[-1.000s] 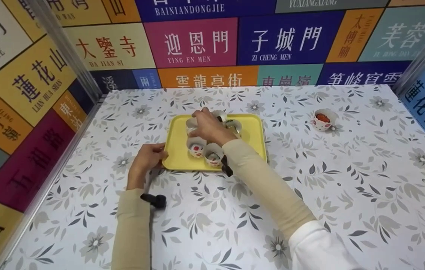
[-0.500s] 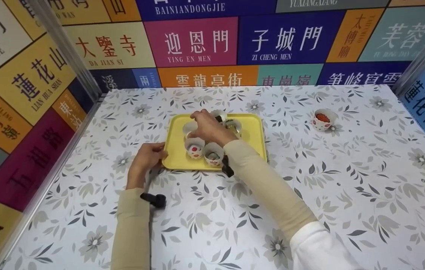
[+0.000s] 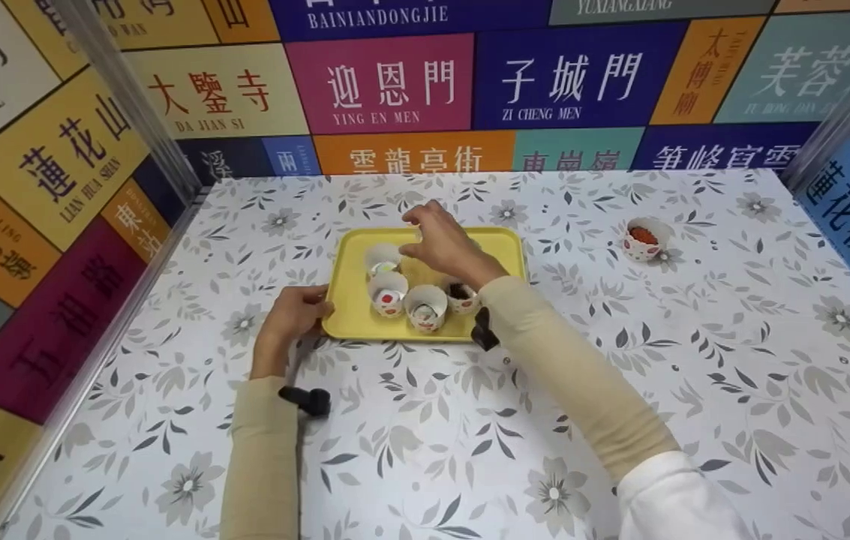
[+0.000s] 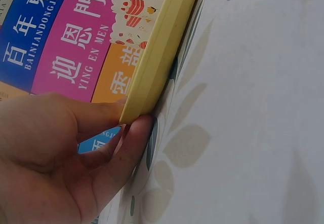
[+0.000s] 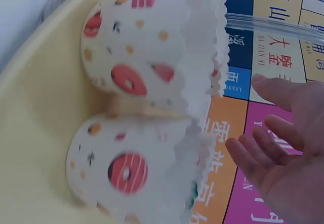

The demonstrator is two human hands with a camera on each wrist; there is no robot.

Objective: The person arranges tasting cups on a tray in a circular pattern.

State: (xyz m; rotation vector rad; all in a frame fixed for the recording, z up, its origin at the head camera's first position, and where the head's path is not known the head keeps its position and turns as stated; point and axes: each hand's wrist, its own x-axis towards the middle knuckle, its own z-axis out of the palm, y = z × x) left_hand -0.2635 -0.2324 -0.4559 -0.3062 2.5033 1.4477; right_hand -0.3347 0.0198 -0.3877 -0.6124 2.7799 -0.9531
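My left hand (image 3: 291,321) grips the left edge of a yellow tray (image 3: 346,319); in the left wrist view its thumb is above the rim and its fingers are beneath. Over the tray's back half is my right hand (image 3: 446,244), fingers loosely bent and holding nothing. In the right wrist view it is clear of two printed paper cups (image 5: 126,168). Left of it stands a cup with pale yellow-green contents (image 3: 383,261). Along the front are a cup with a red-and-white piece (image 3: 388,296), a cup with greyish contents (image 3: 425,309) and a cup with dark contents (image 3: 462,295).
Another paper cup with orange-red contents (image 3: 644,238) stands on the table at right, apart from the tray. A flowered cloth (image 3: 425,450) covers the table. Panels with Chinese lettering (image 3: 379,82) rise behind and at the sides. My right hand hides part of the tray's back.
My right hand first nudges the back-left cup and its neighbour leftward, then lets go and moves right and back. More cups now show. The left hand stays on the tray.
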